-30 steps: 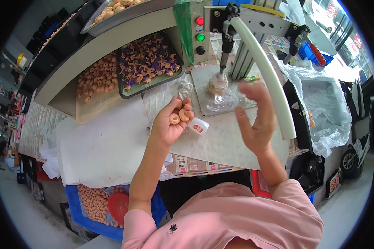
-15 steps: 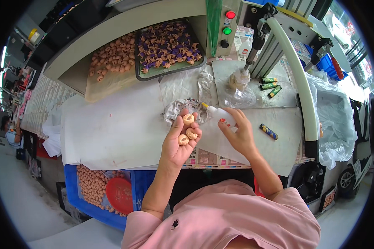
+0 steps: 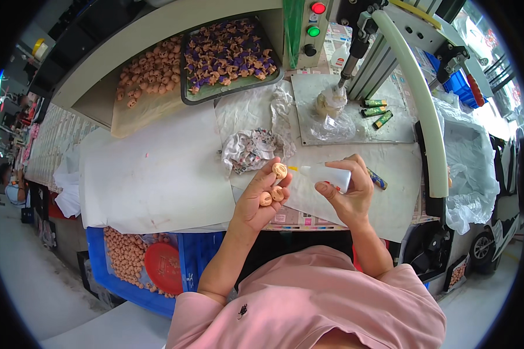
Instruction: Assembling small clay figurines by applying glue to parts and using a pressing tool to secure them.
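Observation:
Several small flesh-coloured hollow heads (image 3: 266,199) rest in my left hand (image 3: 256,200), its fingers curled around them. Between the thumb and fingertips, one hollow head (image 3: 279,170) is pinched, its opening showing. My right hand (image 3: 352,195) grips a white squeeze bottle (image 3: 332,176) lying nearly level. The bottle's yellow nozzle tip (image 3: 293,168) points left and sits close beside the pinched head; whether they touch I cannot tell. Just beyond my left hand lies a crumpled patterned cloth (image 3: 251,150).
At the back, a black tray (image 3: 186,96) holds purple and flesh-coloured pieces, beside a heap of heads (image 3: 151,70). Plastic-wrapped putty-like lump (image 3: 332,102) and several lighters (image 3: 374,111) lie on a metal plate. A press arm (image 3: 416,87) stands right. Below is a blue bin (image 3: 99,262).
The bottle has swung level, and its tip has come to the pinched head. My left hand has shifted slightly right, turning that head. The whole view has shifted a little.

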`<state>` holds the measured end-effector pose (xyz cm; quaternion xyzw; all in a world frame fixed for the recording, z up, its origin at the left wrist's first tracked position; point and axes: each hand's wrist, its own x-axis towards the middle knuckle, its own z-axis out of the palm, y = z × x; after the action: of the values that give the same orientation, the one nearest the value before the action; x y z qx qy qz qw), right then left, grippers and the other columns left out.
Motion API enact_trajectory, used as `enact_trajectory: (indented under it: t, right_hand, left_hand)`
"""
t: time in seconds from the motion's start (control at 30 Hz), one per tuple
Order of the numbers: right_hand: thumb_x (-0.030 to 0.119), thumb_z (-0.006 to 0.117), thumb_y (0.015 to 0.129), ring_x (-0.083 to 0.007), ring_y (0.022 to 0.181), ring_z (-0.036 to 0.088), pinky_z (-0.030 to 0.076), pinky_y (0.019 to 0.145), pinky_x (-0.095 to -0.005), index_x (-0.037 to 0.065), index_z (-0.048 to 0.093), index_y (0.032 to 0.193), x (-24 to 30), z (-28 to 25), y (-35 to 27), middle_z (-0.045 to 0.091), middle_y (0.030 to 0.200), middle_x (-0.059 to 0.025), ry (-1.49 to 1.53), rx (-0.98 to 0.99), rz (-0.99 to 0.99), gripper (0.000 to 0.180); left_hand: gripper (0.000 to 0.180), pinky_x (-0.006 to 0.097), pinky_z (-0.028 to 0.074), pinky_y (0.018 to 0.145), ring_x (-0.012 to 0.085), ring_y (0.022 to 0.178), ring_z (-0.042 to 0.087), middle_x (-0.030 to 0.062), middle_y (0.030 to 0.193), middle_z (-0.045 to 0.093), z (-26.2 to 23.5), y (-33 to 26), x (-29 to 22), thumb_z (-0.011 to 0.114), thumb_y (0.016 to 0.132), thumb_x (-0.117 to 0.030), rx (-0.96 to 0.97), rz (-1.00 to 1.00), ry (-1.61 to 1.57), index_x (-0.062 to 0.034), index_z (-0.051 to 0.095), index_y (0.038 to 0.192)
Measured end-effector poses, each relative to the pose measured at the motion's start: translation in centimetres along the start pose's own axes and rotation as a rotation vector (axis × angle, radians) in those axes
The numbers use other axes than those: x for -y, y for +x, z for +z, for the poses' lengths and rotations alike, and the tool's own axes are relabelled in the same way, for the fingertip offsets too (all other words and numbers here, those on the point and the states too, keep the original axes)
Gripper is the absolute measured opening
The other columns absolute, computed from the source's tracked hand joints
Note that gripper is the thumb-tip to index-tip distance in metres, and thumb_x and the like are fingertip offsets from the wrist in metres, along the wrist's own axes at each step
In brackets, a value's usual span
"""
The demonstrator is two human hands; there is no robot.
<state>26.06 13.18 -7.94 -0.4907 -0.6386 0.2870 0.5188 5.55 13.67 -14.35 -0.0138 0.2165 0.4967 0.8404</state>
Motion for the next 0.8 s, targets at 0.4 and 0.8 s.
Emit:
enact_trajectory:
  t: [0.4,0.8]
  right_hand:
    - [0.024,0.085,0.069,-0.0133,0.074,0.054,0.042,0.062,-0.0249,0.003,0.067,0.099,-1.06,0.71,-0.22,0.054,0.084,-0.0039,-0.104,0.032,-0.08,0.041]
    - [0.023,0.085,0.067,-0.0144,0.069,0.054,0.041,0.058,-0.0253,0.004,0.067,0.094,-0.31,0.3,-0.31,0.054,0.078,-0.004,-0.191,-0.003,-0.085,0.038]
  left_hand:
    - [0.037,0.031,0.05,0.079,0.0179,0.104,0.056,0.002,0.119,0.056,-0.05,0.2,0.04,0.061,0.09,-0.007,-0.019,0.015,0.158,-0.0143,0.056,0.126]
    - [0.031,0.029,0.05,0.077,0.0173,0.094,0.059,0.0049,0.114,0.058,-0.59,0.49,-0.04,0.059,0.09,-0.003,0.006,0.021,0.129,-0.0126,0.059,0.12]
